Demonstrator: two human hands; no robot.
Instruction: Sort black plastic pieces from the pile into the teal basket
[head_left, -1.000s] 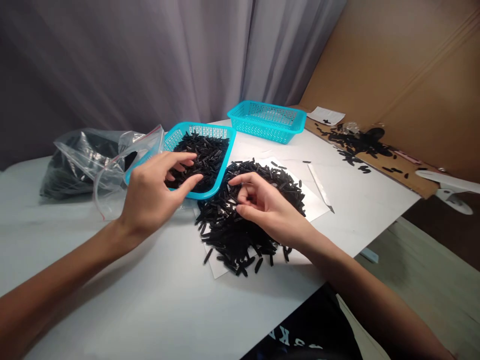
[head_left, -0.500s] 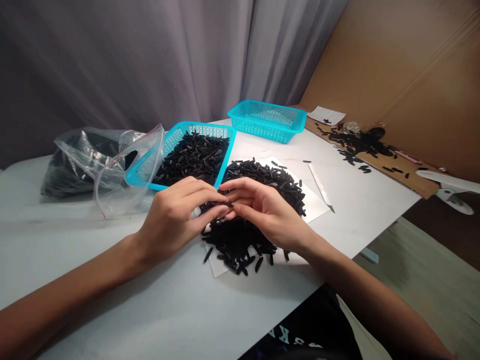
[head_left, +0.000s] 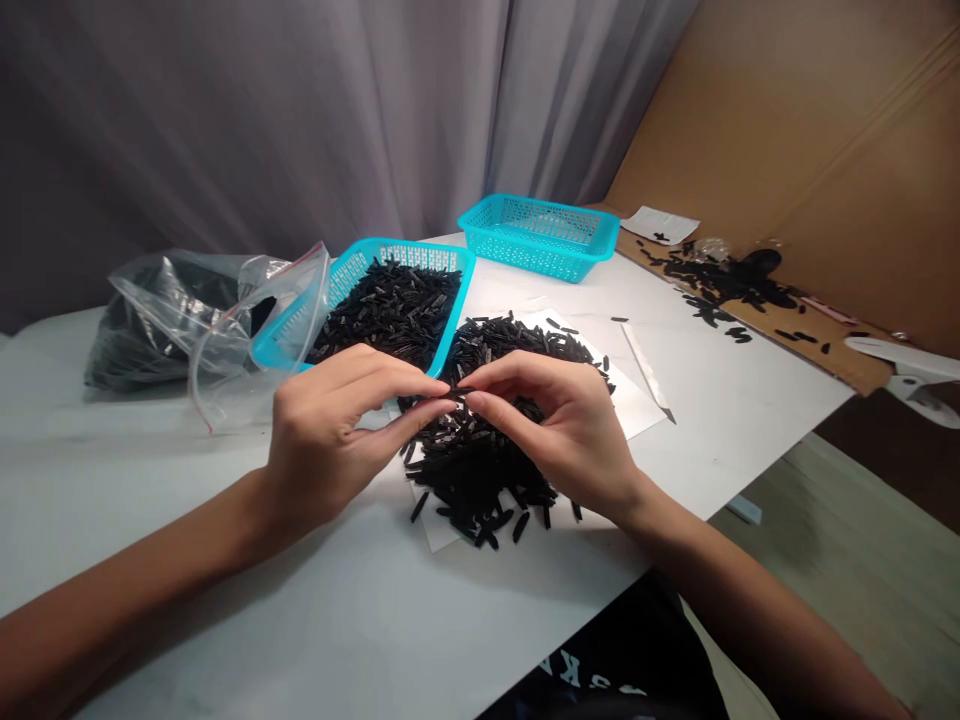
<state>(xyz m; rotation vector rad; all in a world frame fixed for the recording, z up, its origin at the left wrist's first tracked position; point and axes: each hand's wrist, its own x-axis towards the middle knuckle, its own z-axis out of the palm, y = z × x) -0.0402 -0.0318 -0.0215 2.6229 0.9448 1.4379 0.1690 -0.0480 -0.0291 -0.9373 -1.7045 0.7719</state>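
A: Grip state, both hands?
B: Both closed in pinches. Your left hand (head_left: pixel 330 440) has one end of a black strip (head_left: pixel 459 391), your right hand (head_left: pixel 566 425) the other.
A: Where's the strip?
B: Dial centre, lying 9-to-3, above the pile (head_left: pixel 484 490).
A: Why both ends?
B: Likely for steadiness; something that thin would probably tilt in one pinch.
A: Layout from the strip?
B: Filled basket (head_left: pixel 466 275) at 11, rim near your left fingertips, presumably for a short reach. Second basket (head_left: pixel 540 258) at 1, farther back. Clear bag (head_left: pixel 142 335) between 9 and 10, dark contents. White sheet (head_left: pixel 636 412) under the pile, corner out at 3; dark on white probably reads easier.
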